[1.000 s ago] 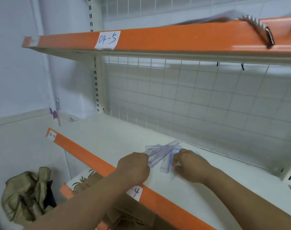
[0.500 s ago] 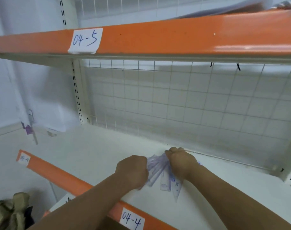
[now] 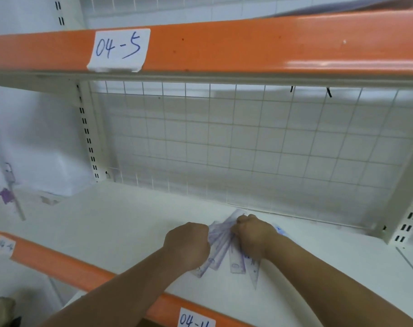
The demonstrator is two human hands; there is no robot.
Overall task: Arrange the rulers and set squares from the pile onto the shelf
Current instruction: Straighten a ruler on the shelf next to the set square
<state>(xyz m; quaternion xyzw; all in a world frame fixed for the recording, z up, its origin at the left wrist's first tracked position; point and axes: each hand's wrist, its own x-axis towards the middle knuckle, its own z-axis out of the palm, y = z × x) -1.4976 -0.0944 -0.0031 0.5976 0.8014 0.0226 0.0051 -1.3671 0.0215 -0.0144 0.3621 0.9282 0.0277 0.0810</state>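
A fanned bunch of clear rulers and set squares (image 3: 222, 246) with purple print lies on the white shelf (image 3: 120, 223), their near ends pointing toward me. My left hand (image 3: 189, 244) grips the left side of the bunch with curled fingers. At the far ends, my right hand (image 3: 252, 234) is curled over the right side of the bunch. A pointed set square (image 3: 254, 272) sticks out below my right wrist. Both hands hide the middle of the bunch.
A wire grid panel (image 3: 248, 147) backs the shelf. An orange front rail (image 3: 59, 263) carries a paper label "04-4" (image 3: 196, 319). The upper orange rail (image 3: 271, 41) overhead is labelled "04-5" (image 3: 119, 49). A slotted upright (image 3: 403, 223) stands at right.
Both hands have carried the bunch deeper onto the shelf, toward the wire grid. The view has shifted left and closer.
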